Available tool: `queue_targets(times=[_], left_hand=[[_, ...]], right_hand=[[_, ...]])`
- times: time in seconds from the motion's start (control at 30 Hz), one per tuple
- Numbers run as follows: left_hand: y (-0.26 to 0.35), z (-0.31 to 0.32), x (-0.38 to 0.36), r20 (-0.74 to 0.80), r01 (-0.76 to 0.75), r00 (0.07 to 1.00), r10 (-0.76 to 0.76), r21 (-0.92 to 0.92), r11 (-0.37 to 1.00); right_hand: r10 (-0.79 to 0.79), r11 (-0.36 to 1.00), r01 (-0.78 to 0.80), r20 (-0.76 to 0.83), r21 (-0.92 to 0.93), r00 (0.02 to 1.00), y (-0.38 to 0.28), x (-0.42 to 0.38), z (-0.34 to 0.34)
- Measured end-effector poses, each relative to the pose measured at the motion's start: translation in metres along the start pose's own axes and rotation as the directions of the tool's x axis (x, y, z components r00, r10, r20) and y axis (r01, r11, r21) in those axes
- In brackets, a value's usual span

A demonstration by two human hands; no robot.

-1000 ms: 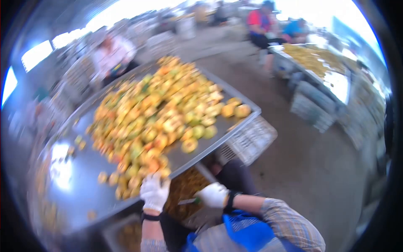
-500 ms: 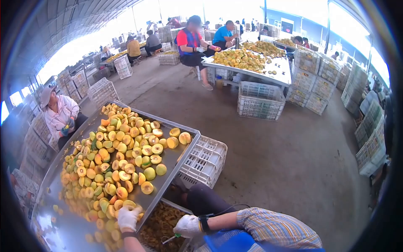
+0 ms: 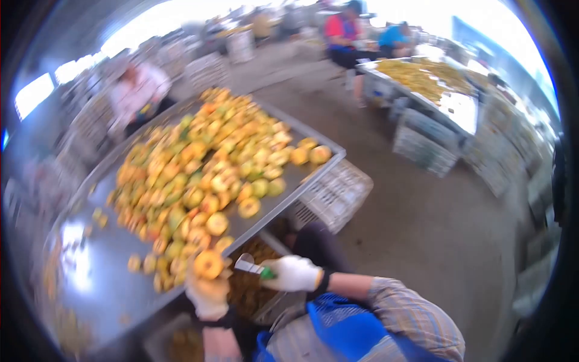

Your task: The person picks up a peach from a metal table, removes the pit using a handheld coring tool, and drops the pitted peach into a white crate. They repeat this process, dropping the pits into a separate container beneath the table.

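The knife (image 3: 248, 265) lies almost level, its long axis running left to right across the view, the pale blade pointing left toward the fruit and tipped slightly upward; the green handle end sits in the fist. The right hand (image 3: 294, 273), in a white glove, is closed around that handle, knuckles up, with the forearm in a plaid sleeve coming in from the lower right and a dark band at the wrist.

The left hand (image 3: 208, 295), also gloved in white, rises from the bottom of the view with its fingers curled upward under a halved peach (image 3: 208, 264), which it grips at the near edge of the metal table (image 3: 102, 283). The peach's cut face turns toward the camera (the picture is blurred, so whether the pit is in place cannot be told). The blade's tip is just beside the peach; whether they touch cannot be made out.

Behind the hands, a heap of peach halves (image 3: 205, 163) covers the table. Below the table edge, between the two hands, a bin of brownish pits (image 3: 247, 289) shows. A white plastic crate (image 3: 335, 196) lies to the right of the table.
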State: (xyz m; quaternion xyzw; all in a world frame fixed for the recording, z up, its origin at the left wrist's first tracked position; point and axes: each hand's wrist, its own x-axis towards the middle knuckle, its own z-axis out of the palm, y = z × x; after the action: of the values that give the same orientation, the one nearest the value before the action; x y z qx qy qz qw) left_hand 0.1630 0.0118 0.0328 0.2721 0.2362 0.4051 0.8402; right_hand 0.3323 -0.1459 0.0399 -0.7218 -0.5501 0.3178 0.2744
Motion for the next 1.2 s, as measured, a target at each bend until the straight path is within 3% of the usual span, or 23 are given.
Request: queue_targets(times=[0.03, 0.1, 0.13, 0.2, 0.23, 0.27, 0.33, 0.6, 0.87, 1.0, 1.03, 1.07, 1.1, 1.13, 1.2], left_hand=[[-0.009, 0.005, -0.01, 0.022, 0.02, 1.0, -0.018, -0.093, 0.996], [-0.017, 0.015, -0.023, 0.121, 0.016, 0.993, 0.0, -0.135, 0.991], [-0.02, 0.022, -0.026, 0.144, 0.053, 0.989, -0.026, -0.185, 0.981], [-0.033, 0.03, -0.029, -0.046, 0.003, 0.999, -0.018, -0.299, 0.954], [-0.037, 0.029, -0.029, 0.022, 0.031, 0.999, -0.026, -0.282, 0.959], [-0.038, 0.028, -0.031, 0.018, 0.029, 1.0, -0.025, -0.284, 0.958], [-0.039, 0.029, -0.034, 0.169, 0.051, 0.985, -0.02, -0.18, 0.982], [-0.051, 0.047, -0.048, 0.019, -0.001, 1.0, 0.004, -0.175, 0.985], [-0.06, 0.053, -0.05, -0.158, 0.084, 0.982, -0.1, -0.105, 0.991], [-0.05, 0.069, -0.057, -0.133, 0.065, 0.989, -0.061, 0.025, 0.998], [-0.053, 0.061, -0.053, -0.07, 0.106, 0.992, -0.104, 0.014, 0.994], [-0.055, 0.053, -0.048, 0.008, 0.164, 0.986, -0.164, -0.116, 0.98], [-0.056, 0.056, -0.049, -0.017, 0.127, 0.992, -0.127, -0.002, 0.992], [-0.054, 0.054, -0.049, -0.045, 0.068, 0.997, -0.063, 0.116, 0.991], [-0.051, 0.047, -0.043, 0.174, -0.012, 0.985, -0.015, 0.155, 0.988]], right_hand=[[0.095, 0.994, -0.095, 0.005, 0.055, 0.995, -0.012, -0.004, -0.009], [0.082, 0.99, -0.074, -0.068, 0.123, 0.994, -0.007, -0.006, -0.001], [0.059, 0.998, -0.053, -0.131, 0.046, 0.99, -0.012, -0.006, -0.002], [0.082, 0.997, -0.081, -0.053, 0.008, 0.995, -0.029, -0.012, -0.013], [-0.057, 0.995, 0.047, -0.112, -0.088, 0.992, -0.025, -0.014, -0.009], [-0.058, 0.995, 0.048, -0.106, -0.088, 0.993, -0.024, -0.014, -0.007], [-0.128, 0.981, 0.113, -0.085, -0.156, 0.988, -0.022, -0.013, -0.004], [-0.196, 0.956, 0.167, -0.102, -0.242, 0.975, -0.01, -0.015, 0.003], [-0.246, 0.918, 0.212, -0.062, -0.335, 0.967, 0.029, -0.004, 0.025], [-0.052, 0.986, 0.076, 0.153, -0.15, 0.987, 0.004, -0.015, 0.013], [-0.039, 0.996, 0.049, 0.129, -0.072, 0.991, 0.007, -0.018, 0.017], [-0.091, 0.996, 0.091, 0.009, -0.004, 0.996, 0.019, -0.016, 0.031], [-0.033, 0.996, 0.043, 0.124, -0.08, 0.992, 0.006, -0.018, 0.016], [-0.056, 0.998, 0.06, 0.112, -0.025, 0.992, 0.01, -0.015, 0.022], [-0.094, 0.988, 0.064, 0.215, 0.14, 0.972, -0.001, -0.017, 0.016]])
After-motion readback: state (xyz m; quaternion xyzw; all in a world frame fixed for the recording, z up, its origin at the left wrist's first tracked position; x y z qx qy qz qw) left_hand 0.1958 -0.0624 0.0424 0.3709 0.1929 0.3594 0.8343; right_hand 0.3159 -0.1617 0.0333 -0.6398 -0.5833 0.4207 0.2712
